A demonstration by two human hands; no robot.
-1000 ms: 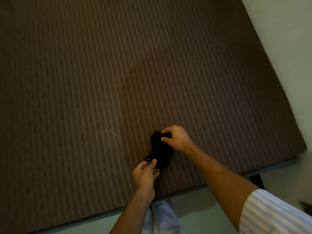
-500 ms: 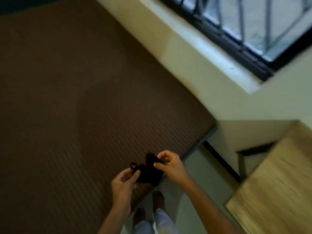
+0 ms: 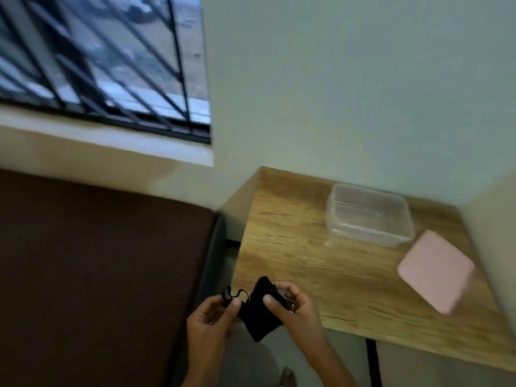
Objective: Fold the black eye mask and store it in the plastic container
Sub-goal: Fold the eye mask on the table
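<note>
Far left on my feed is a dark brown mattress (image 3: 97,261) under a barred window (image 3: 103,65), everything smeared by motion blur. Just beside the mattress edge, low in the frame, my left hand (image 3: 208,328) has its fingers (image 3: 236,304) pinched shut on the thin looped strap of the black eye mask (image 3: 258,311). The mask is folded into a small dark bundle held in the air between both hands, over the gap between the mattress and the near-left corner of the wooden surface (image 3: 321,261). My right hand (image 3: 297,311) is closed on the mask's right side, thumb pressed on the front of the cloth and the other fingers curled behind it. Further right, well apart from the hands, the clear plastic container (image 3: 368,216) stands open on the surface near the pale wall (image 3: 349,79). Just beside its right end, a pink lid (image 3: 435,270) lies flat near the surface's right edge; whether the two touch I cannot tell.
</note>
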